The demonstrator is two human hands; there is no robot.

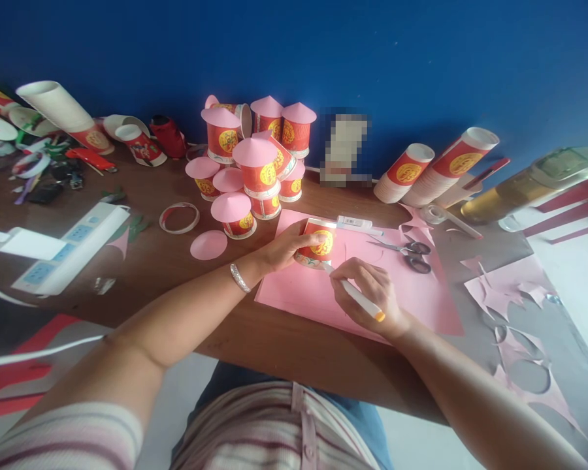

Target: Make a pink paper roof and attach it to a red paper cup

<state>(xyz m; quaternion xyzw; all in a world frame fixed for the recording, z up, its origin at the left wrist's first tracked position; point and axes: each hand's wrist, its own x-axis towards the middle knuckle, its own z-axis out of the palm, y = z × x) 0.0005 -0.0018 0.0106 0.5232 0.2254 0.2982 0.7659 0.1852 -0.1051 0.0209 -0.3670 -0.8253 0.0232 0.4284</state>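
My left hand (289, 247) is closed around a red paper cup (318, 243) with a yellow round emblem. In my right hand (367, 290) is a white marker pen (357, 299) with an orange end, its tip at the cup's lower rim; I cannot tell whether it touches. Both hands are over pink paper sheets (304, 294). On that paper, to the right, lie open scissors (411, 251) with dark handles. A white pen cap or glue stick-like item (354, 222) lies beyond the cup.
Several red cups with pink cone tops (255, 160) are piled at the back. A pink disc (208, 245) and a paper ring (179, 217) lie left of my hands. A power strip (71, 248) is further left. Stacked cups (451, 163), tape (434, 214) and paper scraps (509, 294) lie right.
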